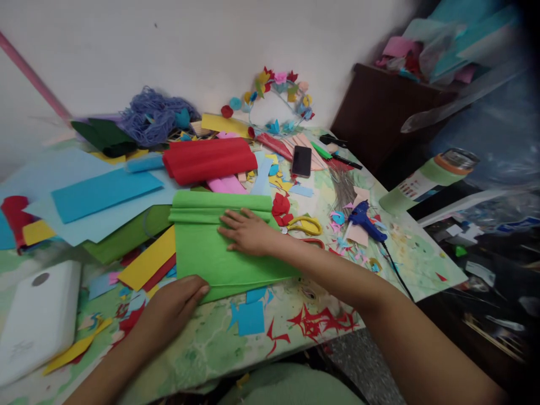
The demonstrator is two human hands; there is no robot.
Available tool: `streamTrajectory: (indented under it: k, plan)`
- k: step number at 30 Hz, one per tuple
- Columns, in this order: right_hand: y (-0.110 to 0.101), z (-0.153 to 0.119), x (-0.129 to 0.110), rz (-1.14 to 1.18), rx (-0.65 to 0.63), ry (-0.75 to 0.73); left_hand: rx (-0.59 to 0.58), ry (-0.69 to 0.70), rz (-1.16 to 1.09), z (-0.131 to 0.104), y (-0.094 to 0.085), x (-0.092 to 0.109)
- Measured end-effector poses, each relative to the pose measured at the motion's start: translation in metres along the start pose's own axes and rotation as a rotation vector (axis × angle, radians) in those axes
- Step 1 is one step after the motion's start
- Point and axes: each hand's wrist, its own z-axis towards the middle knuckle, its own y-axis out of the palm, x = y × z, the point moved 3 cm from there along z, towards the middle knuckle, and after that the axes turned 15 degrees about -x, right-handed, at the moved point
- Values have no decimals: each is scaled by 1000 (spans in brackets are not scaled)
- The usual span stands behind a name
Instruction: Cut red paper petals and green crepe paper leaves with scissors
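A bright green sheet (228,270), partly rolled or folded along its far side, lies on the table. My right hand (247,232) rests flat on it, palm down with fingers spread, near the folds. At the sheet's near left corner is my left hand (179,301), its fingers together and the thumb on top, closed on the edge. Just right of the sheet are yellow-handled scissors (306,225) and red scraps (280,208). Beyond the folds lies a red roll (211,160).
A blue glue gun (366,221) with a cord, a phone (301,161) and a green bottle (426,180) are to the right. A white device (40,320) sits at the left. Blue yarn (152,115) and a flower wreath (276,95) are by the wall.
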Motion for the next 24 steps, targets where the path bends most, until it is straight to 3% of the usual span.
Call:
streamTrajectory:
  k: [5,8,12,15,19,24]
  plan:
    - [-12,26,36,-3,119,243,20,0,-26,0,-1,-1]
    - [-20,21,39,24,157,256,33,-39,-65,0,-3,2]
    - [-27,-17,15,67,179,146,51,-114,-82,1,-4,1]
    - [-24,-56,-4,193,79,103,79,-134,-94,0,-4,-1]
    - [-9,-96,-12,225,32,261,95,-181,-70,-2,-4,0]
    - [15,-104,-9,216,87,360,85,-264,11,-3,-1,6]
